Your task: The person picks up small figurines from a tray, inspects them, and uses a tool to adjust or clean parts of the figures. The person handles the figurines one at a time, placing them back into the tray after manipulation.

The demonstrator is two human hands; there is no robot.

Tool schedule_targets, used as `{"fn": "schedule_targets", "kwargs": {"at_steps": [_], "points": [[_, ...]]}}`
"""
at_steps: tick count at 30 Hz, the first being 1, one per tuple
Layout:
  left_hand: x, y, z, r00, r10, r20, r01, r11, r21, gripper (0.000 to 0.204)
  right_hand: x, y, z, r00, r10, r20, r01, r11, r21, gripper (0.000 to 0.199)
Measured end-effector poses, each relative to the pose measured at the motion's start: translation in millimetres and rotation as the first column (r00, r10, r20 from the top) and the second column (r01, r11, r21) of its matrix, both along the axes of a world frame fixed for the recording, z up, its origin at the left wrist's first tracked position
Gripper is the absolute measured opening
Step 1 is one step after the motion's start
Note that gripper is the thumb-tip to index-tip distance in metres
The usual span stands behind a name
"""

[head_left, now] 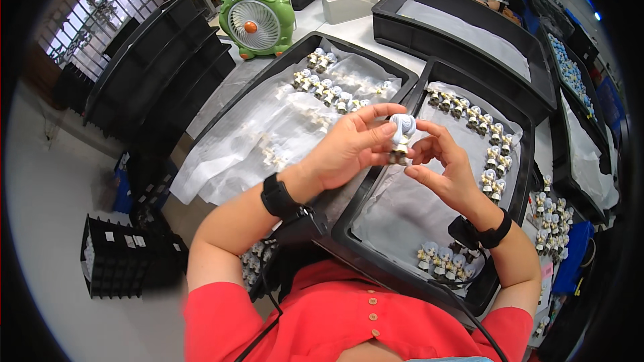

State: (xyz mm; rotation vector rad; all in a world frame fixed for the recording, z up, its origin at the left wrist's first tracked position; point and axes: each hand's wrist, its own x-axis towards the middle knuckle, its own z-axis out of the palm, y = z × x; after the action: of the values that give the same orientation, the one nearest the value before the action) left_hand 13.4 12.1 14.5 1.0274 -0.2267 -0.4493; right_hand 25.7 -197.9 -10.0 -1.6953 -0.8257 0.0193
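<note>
A small white and grey figurine (402,133) is held up between both hands above the gap between two black trays. My left hand (352,146) grips its upper part with thumb and fingers. My right hand (443,164) pinches its lower end from the right. The left tray (315,43) is lined with white sheet and holds several figurines at its far end. The right tray (520,181) holds several figurines along its far and right sides and a row near my body.
A green fan (257,21) stands beyond the left tray. A third black tray (469,27) with white lining lies further back, where another person sits. Stacked black trays (157,67) stand at left. More figurines (553,218) lie to the right of the trays.
</note>
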Motion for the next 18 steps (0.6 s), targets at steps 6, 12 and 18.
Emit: {"fn": "schedule_targets", "kwargs": {"at_steps": [6,12,18], "points": [[76.3,57.1,5.7,0.964,0.197,0.177,-0.252,0.889,0.383,0.034,3.6,1.3,2.2,1.000,-0.024,-0.006,0.025,1.000,0.018,0.043],[185.4,109.5,-29.0,0.562,0.225,0.796,-0.827,0.193,0.529,0.029,7.3,-0.5,1.6,0.999,-0.044,0.017,0.045,0.999,-0.026,0.032],[213.6,96.1,-72.7,0.551,-0.213,0.807,-0.834,-0.106,0.542,0.027,11.2,-6.1,6.0,0.992,-0.113,0.049,0.115,0.993,-0.037,0.026]]}}
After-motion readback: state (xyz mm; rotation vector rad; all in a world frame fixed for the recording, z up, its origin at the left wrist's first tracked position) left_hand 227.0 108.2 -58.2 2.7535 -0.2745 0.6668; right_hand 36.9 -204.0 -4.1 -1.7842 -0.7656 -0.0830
